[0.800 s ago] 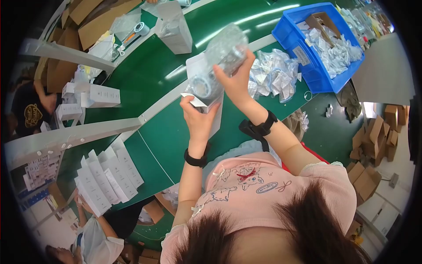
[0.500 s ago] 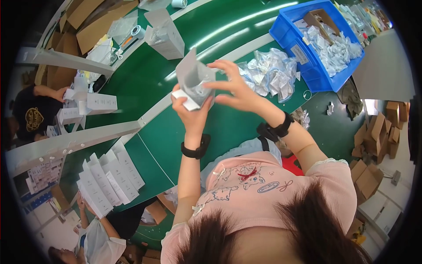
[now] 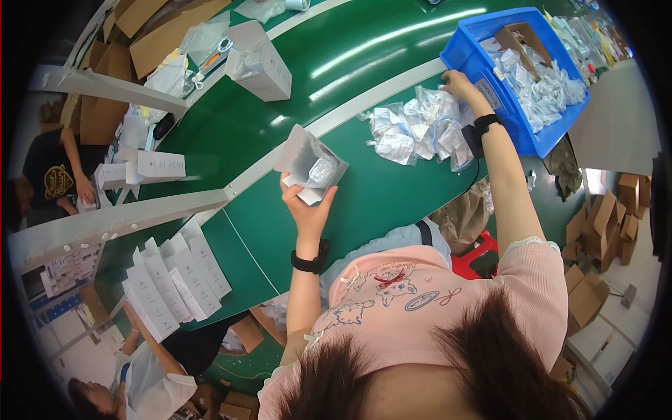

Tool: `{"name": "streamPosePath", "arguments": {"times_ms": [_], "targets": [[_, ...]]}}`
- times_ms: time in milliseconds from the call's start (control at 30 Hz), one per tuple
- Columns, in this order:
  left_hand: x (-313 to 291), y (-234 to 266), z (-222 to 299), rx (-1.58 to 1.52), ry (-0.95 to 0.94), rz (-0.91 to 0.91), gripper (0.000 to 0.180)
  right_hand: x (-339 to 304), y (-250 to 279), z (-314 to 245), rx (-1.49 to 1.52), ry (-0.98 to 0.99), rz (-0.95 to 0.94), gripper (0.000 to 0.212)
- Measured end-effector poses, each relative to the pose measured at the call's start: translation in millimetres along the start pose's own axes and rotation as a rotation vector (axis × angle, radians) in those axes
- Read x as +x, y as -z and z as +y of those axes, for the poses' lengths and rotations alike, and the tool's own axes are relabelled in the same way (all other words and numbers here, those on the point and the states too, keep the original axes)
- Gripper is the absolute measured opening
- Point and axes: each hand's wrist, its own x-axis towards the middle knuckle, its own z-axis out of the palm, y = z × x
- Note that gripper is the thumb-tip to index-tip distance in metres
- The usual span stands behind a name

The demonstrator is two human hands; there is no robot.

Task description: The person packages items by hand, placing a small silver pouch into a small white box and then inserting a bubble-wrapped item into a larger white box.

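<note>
White card makes the row of cartons [image 3: 175, 280] well to the left of the left hand's grip and nearer the body. Another open carton [image 3: 274, 73] stands beyond that grip, also to its left. The left hand [image 3: 306, 204] pinches the near edge of the held carton [image 3: 338, 176] between thumb and fingers. This carton is just beyond the palm, with a clear-wrapped item [image 3: 322, 170] inside. The step in hand seems to be filling it; the next move, I judge, calls for the left hand to leave its mouth unblocked and the right fingers to take one pouch cleanly. The mouth points up toward the head; the long axis appears to run down from it toward the green table [image 3: 392, 199], too foreshortened to tell the exact tilt. To the grip's right, well apart, lies a heap of clear pouches [image 3: 413, 133]. At the heap's far right edge the right hand [image 3: 458, 85] curls its fingers; whether they pinch anything, I cannot tell. Just beside them is the blue bin [image 3: 465, 56].
</note>
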Motion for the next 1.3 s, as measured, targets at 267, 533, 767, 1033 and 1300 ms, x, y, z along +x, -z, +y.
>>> {"name": "streamPosePath", "arguments": {"times_ms": [267, 533, 767, 1033, 1300], "targets": [[9.3, 18.8, 16.8, 0.02, 0.034, -0.066, 0.068, -57.0, 50.5, -49.3, 0.351, 0.375, 0.322, 0.023], [31.4, 26.0, 60.8, 0.334, 0.135, -0.064, 0.024, -164.1, 62.3, -206.6, 1.135, 0.816, 0.29, 0.022], [49.3, 31.9, 36.9, -0.095, 0.516, 0.068, 0.01, -174.1, 13.6, -270.7, 0.763, 1.427, 0.122, 0.02], [42.3, 36.7, 32.9, -0.182, 0.465, 0.112, 0.012, -183.1, 27.7, -268.8, 0.096, 1.239, 0.292, 0.034], [39.0, 38.3, 36.3, -0.181, 0.445, 0.07, 0.011, -204.1, 35.5, -275.8, 0.447, 0.937, -0.07, 0.033]]}}
